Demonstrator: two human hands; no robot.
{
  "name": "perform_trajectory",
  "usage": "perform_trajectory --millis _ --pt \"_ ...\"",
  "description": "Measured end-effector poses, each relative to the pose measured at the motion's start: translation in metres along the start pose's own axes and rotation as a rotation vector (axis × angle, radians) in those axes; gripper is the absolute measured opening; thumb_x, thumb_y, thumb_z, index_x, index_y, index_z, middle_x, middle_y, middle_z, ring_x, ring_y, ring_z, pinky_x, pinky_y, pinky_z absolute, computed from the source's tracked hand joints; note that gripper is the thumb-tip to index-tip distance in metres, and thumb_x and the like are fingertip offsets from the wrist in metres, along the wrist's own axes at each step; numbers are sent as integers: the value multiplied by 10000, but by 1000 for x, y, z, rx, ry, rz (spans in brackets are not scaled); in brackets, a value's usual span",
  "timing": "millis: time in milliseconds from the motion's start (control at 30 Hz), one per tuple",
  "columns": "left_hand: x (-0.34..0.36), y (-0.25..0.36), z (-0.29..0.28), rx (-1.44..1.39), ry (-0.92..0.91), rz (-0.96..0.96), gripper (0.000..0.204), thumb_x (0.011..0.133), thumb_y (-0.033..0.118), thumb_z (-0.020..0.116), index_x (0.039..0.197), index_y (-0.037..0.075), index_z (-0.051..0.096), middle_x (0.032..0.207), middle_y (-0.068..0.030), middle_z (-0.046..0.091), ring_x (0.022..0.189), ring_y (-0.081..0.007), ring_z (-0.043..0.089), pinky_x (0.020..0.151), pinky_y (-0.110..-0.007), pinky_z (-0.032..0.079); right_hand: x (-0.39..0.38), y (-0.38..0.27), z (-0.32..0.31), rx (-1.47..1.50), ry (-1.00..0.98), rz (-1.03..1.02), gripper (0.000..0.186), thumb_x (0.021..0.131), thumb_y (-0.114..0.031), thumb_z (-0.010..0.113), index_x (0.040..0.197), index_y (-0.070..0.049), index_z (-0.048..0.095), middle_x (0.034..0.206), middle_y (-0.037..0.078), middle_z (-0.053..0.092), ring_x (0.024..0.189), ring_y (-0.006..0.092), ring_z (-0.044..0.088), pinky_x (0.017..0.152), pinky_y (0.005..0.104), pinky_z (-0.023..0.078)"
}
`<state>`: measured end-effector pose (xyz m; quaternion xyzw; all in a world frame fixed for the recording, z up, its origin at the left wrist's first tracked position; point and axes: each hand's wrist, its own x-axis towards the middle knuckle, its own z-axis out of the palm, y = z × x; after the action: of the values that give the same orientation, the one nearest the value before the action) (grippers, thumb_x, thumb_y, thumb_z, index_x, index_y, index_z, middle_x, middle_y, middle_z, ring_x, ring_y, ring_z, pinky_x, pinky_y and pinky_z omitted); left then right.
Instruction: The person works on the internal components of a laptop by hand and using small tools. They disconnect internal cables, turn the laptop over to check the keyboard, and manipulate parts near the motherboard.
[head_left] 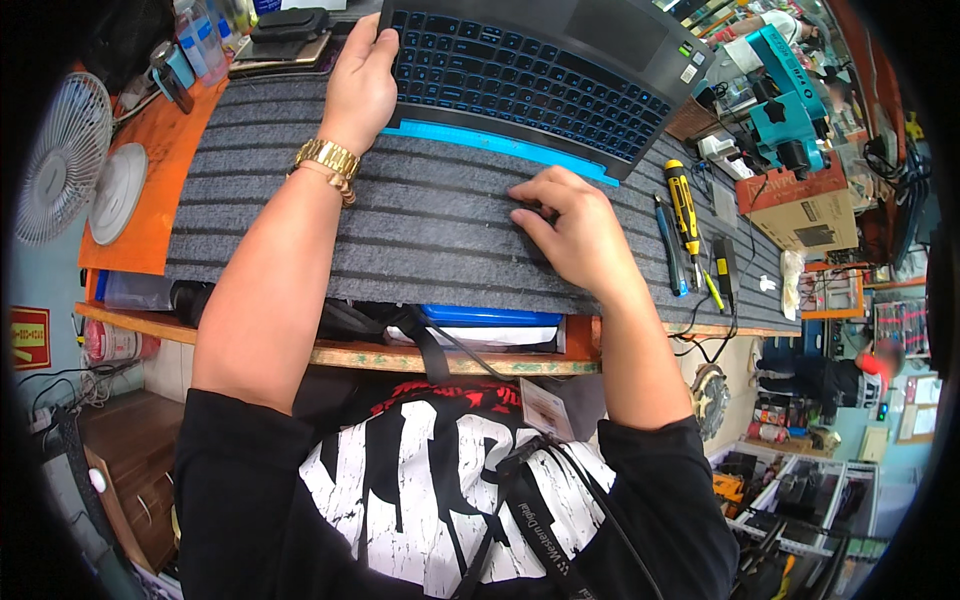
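A dark laptop (540,75) with a black, blue-edged keyboard is at the top middle, tilted, with a bright blue strip (480,142) along its front edge. My left hand (360,85) grips the laptop's left side. My right hand (565,215) is just below the front edge, over the grey ribbed mat (420,240), fingers bent, thumb apart, with nothing visible in it. Right of it lie a yellow-and-black screwdriver (682,205), a blue slim tool (668,245), a small yellow tool (712,292) and a black-and-yellow device (724,270).
A white fan (62,160), bottles (205,50) and dark stacked items (285,35) are at the left. A cardboard box (800,210) and a teal microscope (780,110) stand at the right. Blue bins (480,318) sit under the worktop. Another person (860,380) is in the right background.
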<state>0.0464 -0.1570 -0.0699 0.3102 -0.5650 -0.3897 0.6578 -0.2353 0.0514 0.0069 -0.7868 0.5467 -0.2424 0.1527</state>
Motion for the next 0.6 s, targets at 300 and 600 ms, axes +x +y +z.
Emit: perform_trajectory --millis 300,600 --pt "-1 14 5 115 3 166 378 1279 250 577 1582 57 692 1331 -52 808 1218 -134 714 1085 -340 552 26 -16 20 -137 9 -57 134 977 -70 895 1100 -18 896 1085 173 836 969 385 810 868 451 650" --pt "-16 70 20 98 -58 236 372 1292 183 528 1585 -8 655 1422 -81 751 1333 -161 667 1185 -338 515 34 -16 22 -147 -15 -66 84 986 -81 880 1028 -11 862 1042 189 824 941 408 803 843 481 641"
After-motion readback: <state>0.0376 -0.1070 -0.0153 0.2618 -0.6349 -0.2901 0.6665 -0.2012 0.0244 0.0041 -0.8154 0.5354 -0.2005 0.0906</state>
